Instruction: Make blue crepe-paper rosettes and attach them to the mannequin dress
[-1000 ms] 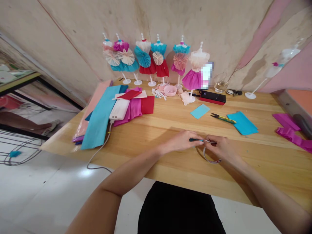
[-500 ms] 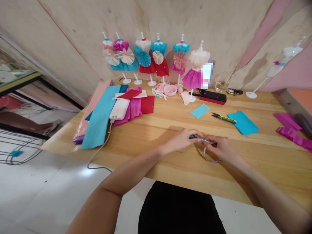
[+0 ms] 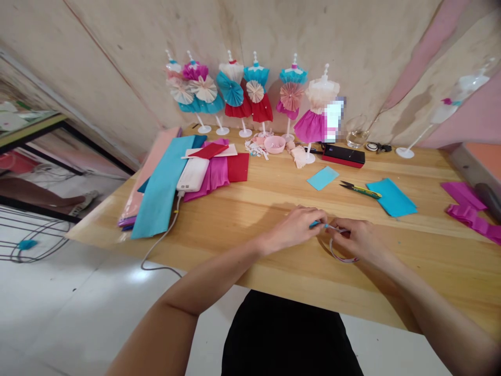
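Blue paper (image 3: 314,224) is located at the fingertips of the left hand (image 3: 300,224), on the side facing the right hand (image 3: 355,233). The left hand grips the paper in a pinch between thumb and fingers; the fingers cover part of it. The right hand pinches a pale strip (image 3: 345,260) between thumb and bent fingers. One section of the strip spans the narrow gap between the two hands, meeting the blue paper at the left fingertips. The remaining length forms a loop below the right fingers; whether the loop contacts the table (image 3: 274,274) cannot be determined. Both hands are positioned near the front edge of the table. Beyond the right hand lie the scissors (image 3: 360,189), handle end at the edge of a folded blue sheet (image 3: 392,198). A lighter blue sheet (image 3: 323,178) lies flat to the left of the scissors.
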Tool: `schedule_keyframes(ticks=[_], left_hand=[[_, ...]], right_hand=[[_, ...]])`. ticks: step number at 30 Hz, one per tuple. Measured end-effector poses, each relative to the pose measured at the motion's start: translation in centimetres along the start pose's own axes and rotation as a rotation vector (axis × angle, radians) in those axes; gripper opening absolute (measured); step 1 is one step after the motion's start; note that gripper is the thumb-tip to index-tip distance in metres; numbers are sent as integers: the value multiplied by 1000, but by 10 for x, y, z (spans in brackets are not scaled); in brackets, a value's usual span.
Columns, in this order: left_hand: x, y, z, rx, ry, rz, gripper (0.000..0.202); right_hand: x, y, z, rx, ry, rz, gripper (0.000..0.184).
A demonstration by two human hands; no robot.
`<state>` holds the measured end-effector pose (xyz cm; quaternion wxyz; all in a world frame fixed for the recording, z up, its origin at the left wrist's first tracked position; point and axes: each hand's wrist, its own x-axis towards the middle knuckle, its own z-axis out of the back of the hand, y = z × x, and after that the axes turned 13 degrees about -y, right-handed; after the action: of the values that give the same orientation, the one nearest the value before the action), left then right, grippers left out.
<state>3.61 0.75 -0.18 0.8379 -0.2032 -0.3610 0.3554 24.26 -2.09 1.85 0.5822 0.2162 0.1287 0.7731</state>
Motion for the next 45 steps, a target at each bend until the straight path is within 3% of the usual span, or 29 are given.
schedule_keyframes(ticks=[13, 18, 28, 34, 41, 45], left_hand=[[3, 0, 10, -79, 128, 52, 27], [3, 1, 9, -109, 116, 68, 27], [2, -1, 8, -207, 109, 129, 25], [3, -1, 5, -230, 108, 143, 22], [2, -1, 2, -251, 65, 213, 19], [0, -8, 4, -226, -14, 235, 20]], right_hand=[[3, -2, 10, -36, 66, 55, 26], [3, 0, 12, 7, 99, 74, 25], [2, 1, 4, -9, -28, -62, 21], [2, -1, -2, 0, -56, -62, 22], [3, -1, -3, -3, -40, -52, 23], [4, -2, -3, 44, -58, -44, 24]])
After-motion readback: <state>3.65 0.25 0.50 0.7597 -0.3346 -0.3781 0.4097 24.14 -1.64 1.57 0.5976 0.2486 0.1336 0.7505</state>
